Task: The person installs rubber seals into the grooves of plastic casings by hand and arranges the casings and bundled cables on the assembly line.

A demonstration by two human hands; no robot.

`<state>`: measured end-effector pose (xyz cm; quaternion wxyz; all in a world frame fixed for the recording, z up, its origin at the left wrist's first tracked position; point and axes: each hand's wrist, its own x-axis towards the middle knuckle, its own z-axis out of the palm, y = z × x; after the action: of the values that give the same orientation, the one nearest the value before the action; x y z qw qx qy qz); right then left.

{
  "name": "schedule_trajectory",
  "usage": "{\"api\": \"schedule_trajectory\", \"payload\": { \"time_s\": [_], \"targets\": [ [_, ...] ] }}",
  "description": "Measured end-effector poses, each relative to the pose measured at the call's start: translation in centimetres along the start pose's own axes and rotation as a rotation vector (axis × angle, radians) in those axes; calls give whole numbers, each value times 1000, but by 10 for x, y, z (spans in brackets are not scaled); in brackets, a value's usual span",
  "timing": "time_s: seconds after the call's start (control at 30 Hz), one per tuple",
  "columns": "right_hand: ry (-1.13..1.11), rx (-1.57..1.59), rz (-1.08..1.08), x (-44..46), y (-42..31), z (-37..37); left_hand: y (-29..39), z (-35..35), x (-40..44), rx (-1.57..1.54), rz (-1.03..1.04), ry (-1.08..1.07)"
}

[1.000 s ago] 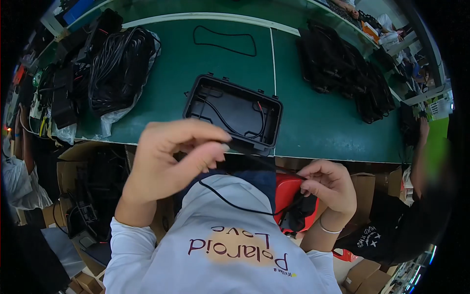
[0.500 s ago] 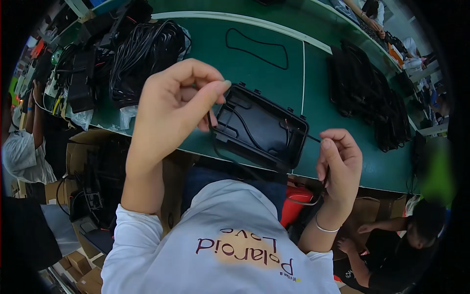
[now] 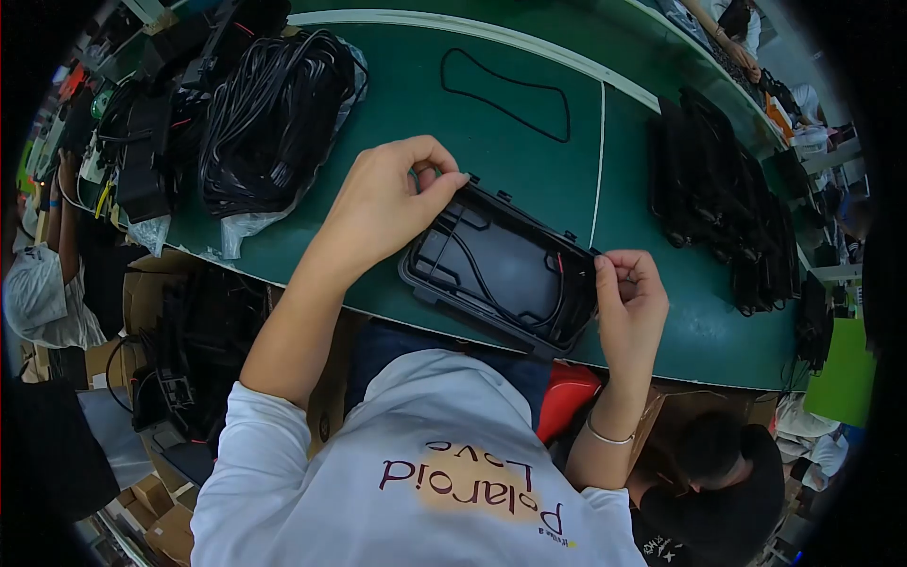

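Observation:
An open black plastic box (image 3: 484, 323) sits tilted at the near edge of the green table, its hollow side facing up. Inside it curves a black cable (image 3: 470, 248), and a small red bit shows near the right end. At the box's far left corner, my left hand (image 3: 392, 198) pinches thumb and forefinger together on the rim. My right hand (image 3: 631, 295) pinches at the right corner. A thin black sealing ring seems to run between both hands along the rim; the fingertips mostly hide it. A similar black ring (image 3: 568, 115) lies loose on the table beyond the box.
A heap of coiled black cables (image 3: 269, 123) in clear plastic lies at the left, beside black boxes (image 3: 146, 170). Several black items (image 3: 713, 189) are stacked at the right. A person in black (image 3: 718, 482) sits at lower right; another person's hand (image 3: 742, 59) shows at top right.
Both hands have come down onto the box's corners, and the thin black cord that hung between them no longer dangles. The box has shifted slightly nearer to me. The person at lower right has leaned in.

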<state>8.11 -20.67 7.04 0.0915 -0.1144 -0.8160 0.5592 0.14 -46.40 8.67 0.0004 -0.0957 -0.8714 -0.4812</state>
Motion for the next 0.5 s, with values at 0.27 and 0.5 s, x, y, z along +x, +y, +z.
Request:
{"api": "schedule_trajectory", "payload": {
  "time_s": [0.27, 0.5],
  "targets": [
    [67, -121, -163, 5, 13, 1, -9, 2, -4, -166, -74, -50],
    [117, -425, -376, 5, -16, 3, -17, 6, -3, -204, -15, -20]
  ]
}}
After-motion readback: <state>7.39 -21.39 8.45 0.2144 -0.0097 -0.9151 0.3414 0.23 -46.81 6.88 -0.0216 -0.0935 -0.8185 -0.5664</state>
